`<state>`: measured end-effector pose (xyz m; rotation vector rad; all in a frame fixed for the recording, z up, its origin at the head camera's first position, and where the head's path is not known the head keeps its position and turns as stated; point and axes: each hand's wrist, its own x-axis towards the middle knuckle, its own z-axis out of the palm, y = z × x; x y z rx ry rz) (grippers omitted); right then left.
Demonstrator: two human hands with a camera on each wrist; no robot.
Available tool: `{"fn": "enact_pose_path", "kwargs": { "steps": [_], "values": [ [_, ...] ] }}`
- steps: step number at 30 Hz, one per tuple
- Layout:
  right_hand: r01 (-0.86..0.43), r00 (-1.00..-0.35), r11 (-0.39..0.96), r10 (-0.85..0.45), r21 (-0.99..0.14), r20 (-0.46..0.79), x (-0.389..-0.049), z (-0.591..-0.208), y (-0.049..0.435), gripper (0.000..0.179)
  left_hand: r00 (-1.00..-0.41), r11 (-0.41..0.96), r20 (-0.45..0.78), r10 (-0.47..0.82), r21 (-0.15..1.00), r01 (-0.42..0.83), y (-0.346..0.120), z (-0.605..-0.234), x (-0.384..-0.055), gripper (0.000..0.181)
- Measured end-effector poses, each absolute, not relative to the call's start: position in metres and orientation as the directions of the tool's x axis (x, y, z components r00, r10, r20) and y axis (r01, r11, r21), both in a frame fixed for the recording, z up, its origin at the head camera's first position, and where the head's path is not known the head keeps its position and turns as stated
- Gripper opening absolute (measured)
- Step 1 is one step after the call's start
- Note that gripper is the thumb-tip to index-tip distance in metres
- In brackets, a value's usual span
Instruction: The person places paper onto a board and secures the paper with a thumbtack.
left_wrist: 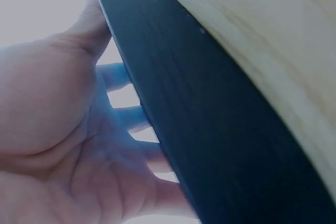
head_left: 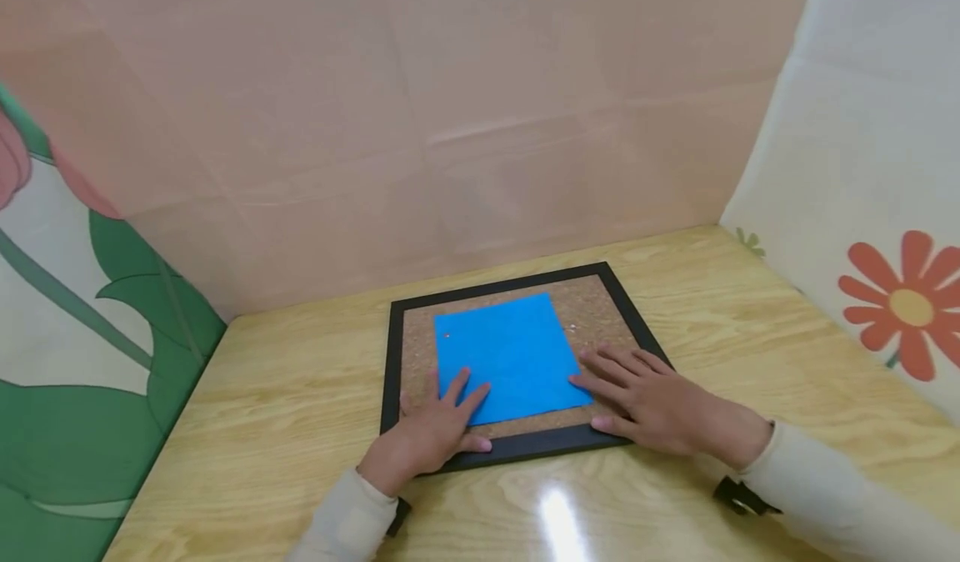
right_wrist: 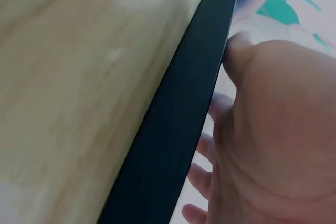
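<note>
A sheet of blue paper (head_left: 510, 358) lies on a cork board (head_left: 607, 303) with a black frame (head_left: 495, 288). Near the paper's upper left corner is a small reddish dot (head_left: 447, 335). My left hand (head_left: 427, 433) rests with spread fingers over the lower left of the board, fingertips on the paper and thumb at the front frame bar. My right hand (head_left: 652, 399) lies over the lower right, its fingers extended at the paper's right edge and onto the cork. In both wrist views the frame's dark side edge hides the fingertips of the left palm (left_wrist: 63, 108) and partly those of the right palm (right_wrist: 283, 140).
The board lies on a light wood-grain table (head_left: 300, 387). Behind it rises a pinkish backdrop (head_left: 450, 112). A leaf-patterned panel (head_left: 67, 429) stands at the left and a flowered panel (head_left: 885, 212) at the right. A small pale speck (head_left: 573, 326) sits on the cork beside the paper.
</note>
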<state>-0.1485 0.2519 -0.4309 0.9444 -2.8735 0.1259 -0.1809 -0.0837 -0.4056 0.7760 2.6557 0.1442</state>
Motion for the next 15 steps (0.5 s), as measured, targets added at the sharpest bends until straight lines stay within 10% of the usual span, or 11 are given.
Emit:
{"fn": "enact_pose_path", "kwargs": {
  "steps": [7, 15],
  "values": [
    [-0.619, -0.619, 0.724, -0.688, 0.303, 0.379, -0.148, -0.441, 0.247, 0.057, -0.757, 0.790, -0.226, 0.613, 0.188, 0.583, -0.089, -0.413, -0.183, 0.068],
    [-0.647, -0.582, 0.697, -0.713, 0.309, 0.392, -0.144, -0.443, 0.247, 0.056, -0.727, 0.717, -0.035, 0.685, -0.140, 0.683, -0.102, -0.418, -0.166, 0.059]
  ]
}}
